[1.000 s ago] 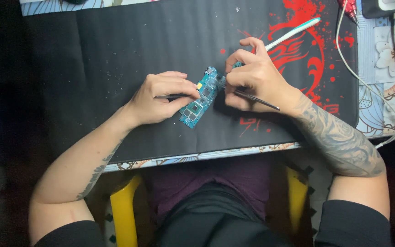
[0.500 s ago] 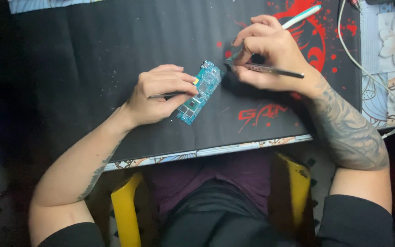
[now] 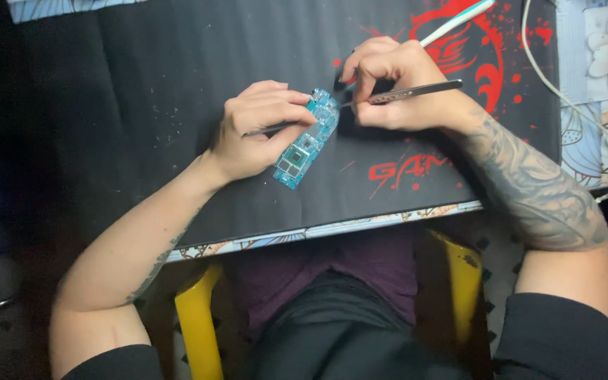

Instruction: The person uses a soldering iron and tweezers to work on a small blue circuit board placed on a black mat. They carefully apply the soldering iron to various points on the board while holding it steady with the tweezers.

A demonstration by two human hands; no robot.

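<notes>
A narrow blue circuit board lies tilted on a black desk mat. My left hand pins the board's left side down, with a thin dark tool under its fingers. Closed around metal tweezers, my right hand sits at the board's upper right end, the tips touching or just beside that end. A long white and teal tool sticks out from behind the right hand toward the top right.
The mat carries red printing on its right half. White cables run over a patterned cloth at the right edge. A yellow chair frame shows below the table edge, around my lap.
The view has shifted. My right hand moved up and then settled at the board's upper end, and the tweezers now lie nearly level. The left hand kept its hold on the board.
</notes>
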